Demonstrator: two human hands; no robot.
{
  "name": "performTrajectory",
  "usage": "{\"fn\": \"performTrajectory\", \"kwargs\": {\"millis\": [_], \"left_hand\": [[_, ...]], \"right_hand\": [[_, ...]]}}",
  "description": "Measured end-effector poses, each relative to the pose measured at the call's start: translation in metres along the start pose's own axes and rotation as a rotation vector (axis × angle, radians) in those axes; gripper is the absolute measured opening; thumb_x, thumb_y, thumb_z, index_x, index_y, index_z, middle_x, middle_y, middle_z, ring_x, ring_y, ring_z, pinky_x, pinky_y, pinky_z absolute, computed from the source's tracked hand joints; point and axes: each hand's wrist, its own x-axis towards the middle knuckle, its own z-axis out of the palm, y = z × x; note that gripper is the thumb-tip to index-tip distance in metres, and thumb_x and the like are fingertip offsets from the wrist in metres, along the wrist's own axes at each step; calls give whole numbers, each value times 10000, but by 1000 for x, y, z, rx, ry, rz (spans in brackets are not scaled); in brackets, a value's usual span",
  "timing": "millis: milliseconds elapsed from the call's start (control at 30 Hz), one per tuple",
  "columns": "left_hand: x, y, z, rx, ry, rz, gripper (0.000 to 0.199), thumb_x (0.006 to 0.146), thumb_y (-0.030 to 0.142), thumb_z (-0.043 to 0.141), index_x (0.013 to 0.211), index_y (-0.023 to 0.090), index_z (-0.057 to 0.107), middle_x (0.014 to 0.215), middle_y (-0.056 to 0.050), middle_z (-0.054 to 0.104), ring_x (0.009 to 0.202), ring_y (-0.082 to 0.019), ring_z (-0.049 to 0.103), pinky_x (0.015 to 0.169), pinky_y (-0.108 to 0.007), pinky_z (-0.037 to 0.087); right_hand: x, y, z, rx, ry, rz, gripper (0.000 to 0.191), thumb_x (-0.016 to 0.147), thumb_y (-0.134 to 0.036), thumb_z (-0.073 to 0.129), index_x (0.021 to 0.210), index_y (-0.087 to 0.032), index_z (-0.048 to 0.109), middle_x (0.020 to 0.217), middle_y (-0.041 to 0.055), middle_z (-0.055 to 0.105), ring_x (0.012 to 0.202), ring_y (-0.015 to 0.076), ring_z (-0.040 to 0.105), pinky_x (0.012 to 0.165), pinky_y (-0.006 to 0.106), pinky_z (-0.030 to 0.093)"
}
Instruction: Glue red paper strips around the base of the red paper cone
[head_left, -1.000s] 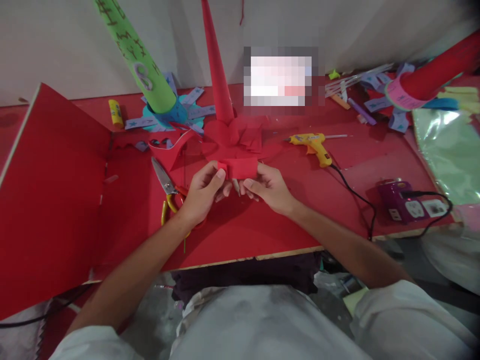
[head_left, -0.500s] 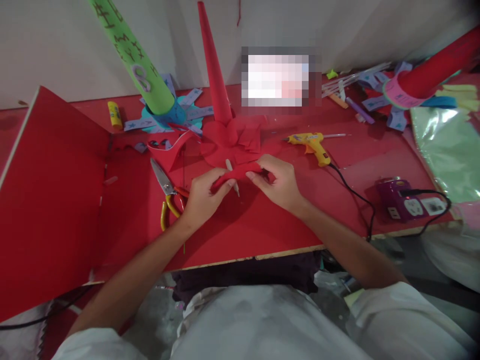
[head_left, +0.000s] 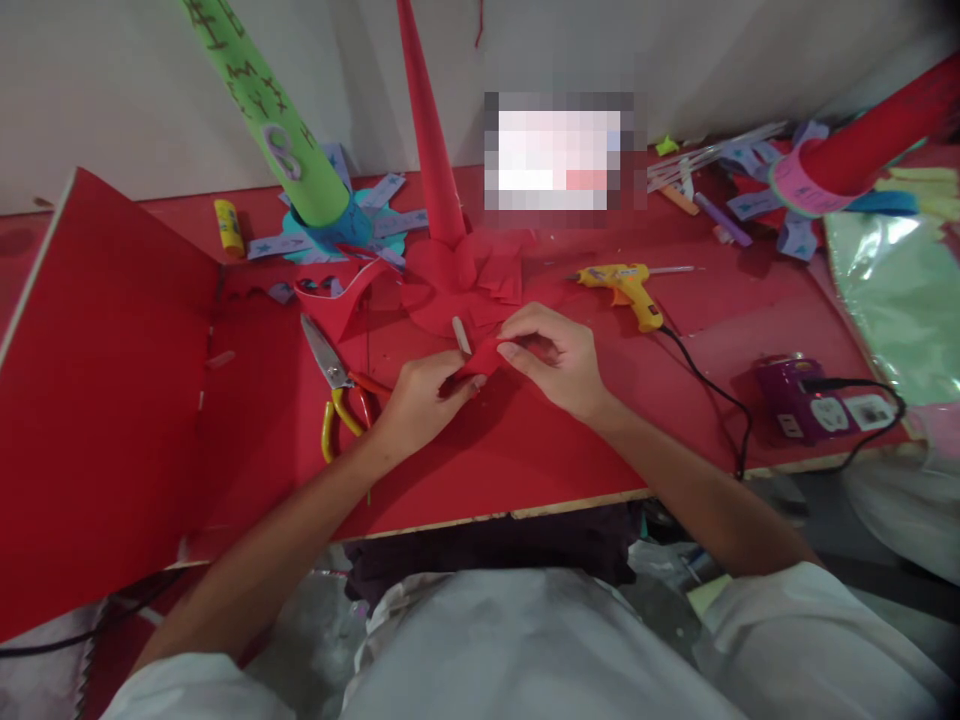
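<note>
A small red piece of foam or paper (head_left: 484, 358) is pinched between both hands above the table. My left hand (head_left: 427, 395) grips its left end with thumb and fingers. At its right end my right hand (head_left: 559, 360) pinches the edge. Behind the left fingers a pale stick (head_left: 460, 335) shows in part, its lower end hidden. Just beyond the hands stands a tall red cone (head_left: 435, 150), on a base of red rounded cutouts (head_left: 435, 300). Left of my left hand lie scissors (head_left: 330, 365) with yellow handles, beside a red-handled tool (head_left: 369, 384) that is partly covered.
A yellow glue gun (head_left: 626, 288) lies to the right, near a purple power adapter (head_left: 799, 400). A green tube (head_left: 277, 130) with a blue base and a glue stick (head_left: 229, 228) stand at the back left. A red board (head_left: 97, 400) rises at the left.
The hands have come closer together, and the red piece between them looks shorter or more folded. My left hand has shifted slightly right and now hides the stick's lower end.
</note>
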Motion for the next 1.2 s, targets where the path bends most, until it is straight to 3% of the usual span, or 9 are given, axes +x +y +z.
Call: {"fn": "performTrajectory", "kwargs": {"millis": [133, 300, 500, 767, 867, 1000, 1200], "left_hand": [[1, 1, 0, -93, -4, -22, 221, 989, 319, 657, 835, 171, 716, 773, -7, 733, 679, -128, 631, 646, -233, 449], [0, 4, -2, -189, -25, -51, 233, 986, 361, 668, 857, 176, 729, 798, -11, 770, 729, -142, 682, 701, -238, 497], [-3, 6, 0, -228, -171, -108, 242, 1003, 331, 635, 831, 174, 699, 710, 11, 745, 627, -109, 676, 636, -209, 487], [-3, 9, -1, -152, -215, -61, 359, 1021, 336, 610, 705, 172, 648, 624, 26, 694, 571, -91, 628, 606, -204, 438], [-2, 8, -2, -112, -152, -20, 322, 1026, 336, 604, 756, 173, 669, 672, 13, 691, 607, -107, 615, 610, -227, 425], [1, 1, -3, -115, 25, 38, 273, 1016, 366, 640, 825, 180, 703, 784, -22, 676, 732, -141, 603, 684, -272, 438], [6, -7, -8, -373, 241, -11, 256, 985, 420, 696, 856, 202, 656, 830, -4, 580, 727, -124, 550, 646, -262, 432]], "right_hand": [[-1, 5, 1, 65, -11, 47, 208, 934, -427, 766, 943, -227, 709, 896, 14, 705, 818, 156, 655, 731, 286, 526], [-2, 8, 3, 15, -168, 170, 353, 922, -552, 746, 898, -201, 709, 800, 6, 701, 719, 146, 624, 659, 271, 490], [-2, 10, 3, -14, -28, 219, 406, 938, -593, 698, 793, -215, 663, 744, 4, 656, 725, 162, 611, 704, 305, 508], [-2, 11, 3, -1, 45, 175, 307, 941, -488, 719, 791, -223, 674, 739, -7, 651, 707, 155, 602, 705, 310, 511], [-1, 9, 2, 65, 72, 153, 268, 940, -479, 729, 847, -229, 705, 795, 1, 684, 729, 155, 627, 702, 307, 529], [1, 8, 0, 110, 117, 156, 315, 902, -539, 764, 855, -234, 703, 786, -2, 667, 709, 152, 624, 689, 307, 554], [-2, 6, -1, 169, 93, 176, 324, 919, -553, 753, 867, -235, 717, 799, -8, 651, 667, 121, 590, 586, 254, 497]]}}
